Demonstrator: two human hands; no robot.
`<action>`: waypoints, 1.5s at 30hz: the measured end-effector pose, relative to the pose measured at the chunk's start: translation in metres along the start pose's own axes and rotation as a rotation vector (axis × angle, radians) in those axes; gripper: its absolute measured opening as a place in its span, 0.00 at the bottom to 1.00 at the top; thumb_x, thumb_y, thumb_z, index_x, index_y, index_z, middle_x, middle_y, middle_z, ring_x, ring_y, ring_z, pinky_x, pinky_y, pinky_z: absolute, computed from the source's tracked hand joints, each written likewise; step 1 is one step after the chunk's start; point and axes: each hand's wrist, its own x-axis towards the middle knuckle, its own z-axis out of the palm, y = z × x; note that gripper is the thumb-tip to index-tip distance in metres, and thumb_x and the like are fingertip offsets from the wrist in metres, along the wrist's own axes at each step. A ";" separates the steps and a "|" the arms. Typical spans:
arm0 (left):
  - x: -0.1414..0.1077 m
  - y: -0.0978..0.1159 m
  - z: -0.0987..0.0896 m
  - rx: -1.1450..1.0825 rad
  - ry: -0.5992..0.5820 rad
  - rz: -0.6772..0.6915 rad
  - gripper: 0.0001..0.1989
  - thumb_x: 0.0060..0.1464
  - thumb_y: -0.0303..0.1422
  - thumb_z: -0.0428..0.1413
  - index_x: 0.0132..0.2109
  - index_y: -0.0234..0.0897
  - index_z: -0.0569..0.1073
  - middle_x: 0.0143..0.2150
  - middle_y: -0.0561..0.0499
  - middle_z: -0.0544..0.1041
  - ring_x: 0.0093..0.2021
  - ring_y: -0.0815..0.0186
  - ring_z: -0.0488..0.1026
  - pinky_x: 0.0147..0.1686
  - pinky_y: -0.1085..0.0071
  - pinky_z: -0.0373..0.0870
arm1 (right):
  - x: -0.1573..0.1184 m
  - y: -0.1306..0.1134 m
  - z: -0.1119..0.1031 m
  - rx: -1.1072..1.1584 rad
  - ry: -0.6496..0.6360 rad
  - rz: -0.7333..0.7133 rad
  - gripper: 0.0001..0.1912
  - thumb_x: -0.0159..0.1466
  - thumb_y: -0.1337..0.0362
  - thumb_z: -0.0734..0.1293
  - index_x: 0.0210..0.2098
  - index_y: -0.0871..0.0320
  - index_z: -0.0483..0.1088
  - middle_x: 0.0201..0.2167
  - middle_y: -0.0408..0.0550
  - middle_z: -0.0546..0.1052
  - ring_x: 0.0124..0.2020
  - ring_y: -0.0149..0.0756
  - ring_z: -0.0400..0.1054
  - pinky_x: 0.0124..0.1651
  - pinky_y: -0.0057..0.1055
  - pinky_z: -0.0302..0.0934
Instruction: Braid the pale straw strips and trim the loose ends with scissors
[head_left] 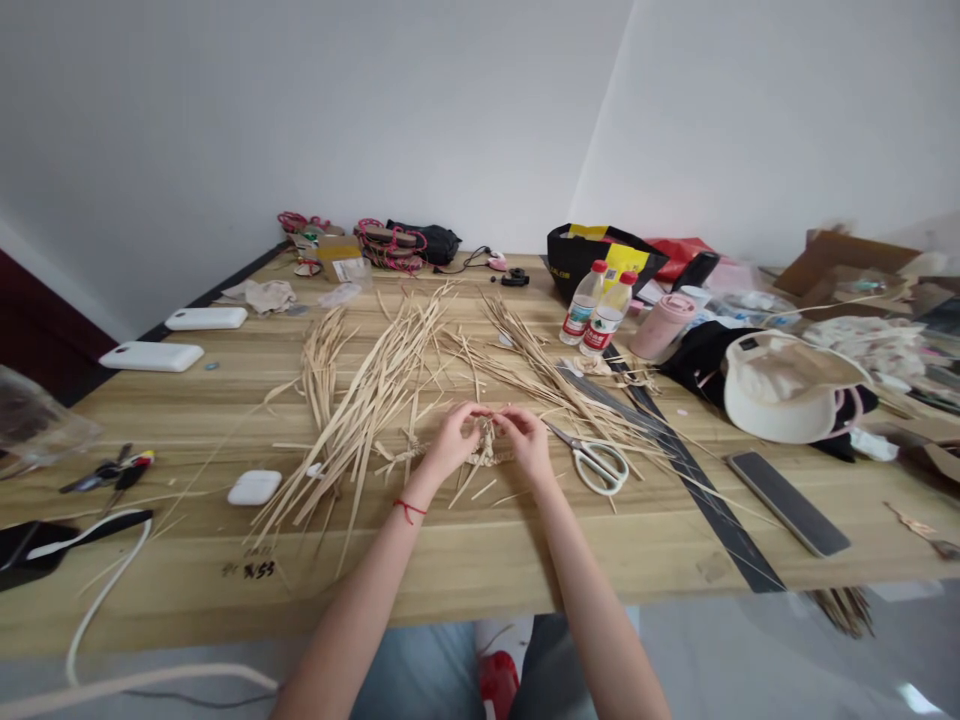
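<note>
My left hand [456, 438] and my right hand [527, 438] meet above the middle of the table, fingertips pinched close together. Between them is a small piece of braided straw [486, 450], pale and knotted, gripped from both sides. Its lower part hangs near the tabletop; the fingers hide its upper end. A pair of scissors [598, 466] with light handles lies just right of my right hand, blades pointing at it. Beyond my left hand spreads a loose bundle of dry straw strips [390, 375], and another straw bundle [525, 345] lies farther back to the right.
Two plastic bottles [592, 315], a pink tumbler [664, 325] and a white cap [787, 385] stand or lie at right. A grey phone-like slab [787, 502] is near the front right edge. A white earbud case [254, 488] and keys [120, 474] lie left.
</note>
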 end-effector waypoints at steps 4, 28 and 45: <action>-0.001 0.001 0.000 -0.134 -0.026 -0.105 0.14 0.53 0.22 0.47 0.43 0.36 0.73 0.44 0.48 0.76 0.46 0.65 0.72 0.49 0.64 0.69 | 0.000 0.002 -0.002 0.003 -0.003 0.009 0.09 0.53 0.59 0.70 0.30 0.58 0.74 0.29 0.46 0.77 0.32 0.35 0.69 0.38 0.31 0.63; -0.002 -0.003 0.003 -0.242 -0.044 -0.124 0.10 0.51 0.30 0.57 0.41 0.35 0.70 0.41 0.47 0.76 0.41 0.66 0.75 0.44 0.66 0.73 | 0.004 0.014 -0.005 0.381 0.081 0.383 0.13 0.41 0.61 0.77 0.26 0.58 0.77 0.26 0.46 0.79 0.26 0.32 0.72 0.34 0.30 0.66; -0.004 0.001 0.004 -0.154 -0.047 -0.096 0.07 0.53 0.31 0.55 0.41 0.36 0.70 0.40 0.48 0.76 0.40 0.66 0.75 0.44 0.66 0.72 | 0.003 0.018 -0.006 0.404 0.094 0.389 0.14 0.39 0.63 0.78 0.26 0.58 0.77 0.25 0.45 0.79 0.26 0.31 0.72 0.34 0.30 0.66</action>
